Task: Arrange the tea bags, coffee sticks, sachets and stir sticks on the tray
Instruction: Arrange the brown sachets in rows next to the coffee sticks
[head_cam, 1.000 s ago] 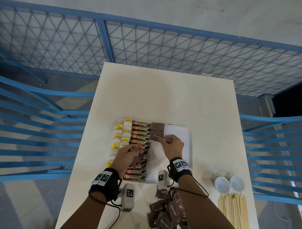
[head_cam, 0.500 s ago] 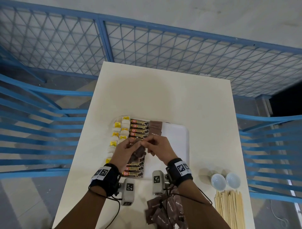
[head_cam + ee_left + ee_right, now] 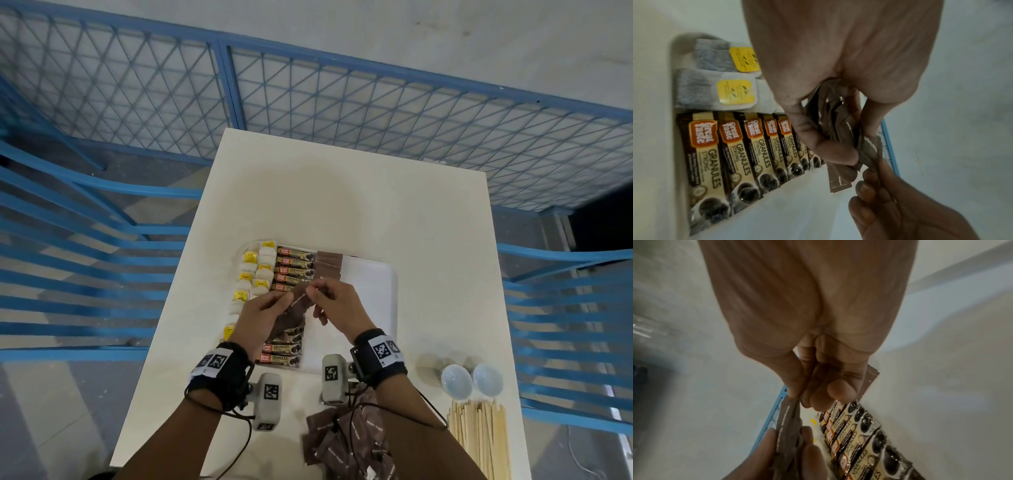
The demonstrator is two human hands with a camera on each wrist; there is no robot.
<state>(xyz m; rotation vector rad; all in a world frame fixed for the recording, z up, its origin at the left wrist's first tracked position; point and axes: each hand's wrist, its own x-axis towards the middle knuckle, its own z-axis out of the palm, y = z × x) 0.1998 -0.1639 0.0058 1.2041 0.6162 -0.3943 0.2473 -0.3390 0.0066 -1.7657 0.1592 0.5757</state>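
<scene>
Brown paper sachets, a small bunch of them (image 3: 291,317), sat curled in your left hand (image 3: 262,317) above the white tray (image 3: 371,284), held over the row of coffee sticks (image 3: 293,262). Your right hand (image 3: 337,305) had thumb and forefinger pinched on the top end of one sachet (image 3: 299,296), the other fingers loosely bent.

On the tray, tea bags (image 3: 255,270) with yellow tags filled the left column, coffee sticks the next, and a few placed sachets (image 3: 328,263) began a third at the far end. More loose sachets (image 3: 346,442) lay on the table (image 3: 342,198) near you, with stir sticks (image 3: 479,442) to the right.

To do this step well, you probably needed to ease your left grip slightly so only one sachet slid free, then lay it flat just below the last placed one, edges lined up. Pulling too fast risked dragging out a second.
</scene>
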